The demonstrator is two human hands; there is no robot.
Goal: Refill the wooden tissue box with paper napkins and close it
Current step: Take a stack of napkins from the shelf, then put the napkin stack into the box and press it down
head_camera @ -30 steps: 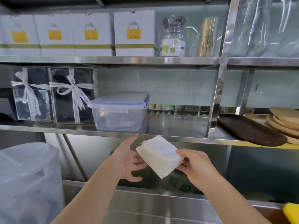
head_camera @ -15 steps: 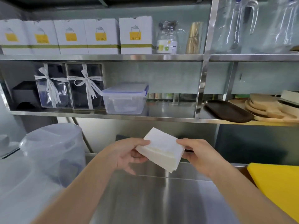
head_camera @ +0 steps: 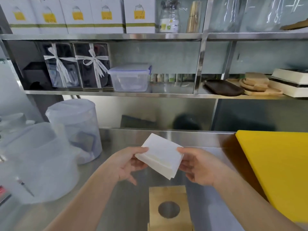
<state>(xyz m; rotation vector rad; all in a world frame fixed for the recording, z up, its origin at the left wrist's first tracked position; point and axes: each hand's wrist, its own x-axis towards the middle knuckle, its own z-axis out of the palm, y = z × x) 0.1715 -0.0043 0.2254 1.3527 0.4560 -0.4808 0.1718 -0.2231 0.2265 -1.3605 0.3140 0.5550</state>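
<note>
Lowered from shelf height, the napkin stack [head_camera: 160,155] now hangs over the table [head_camera: 106,205], left hand [head_camera: 124,164] and right hand [head_camera: 198,165] each closed on one side. Wooden tissue box [head_camera: 169,209] sits directly nearer, below the stack, equally reachable by both.

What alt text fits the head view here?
Both hands, left hand and right hand, hold a stack of white napkins above a steel counter. A wooden piece with a round hole lies below; a yellow board sits right.
</note>
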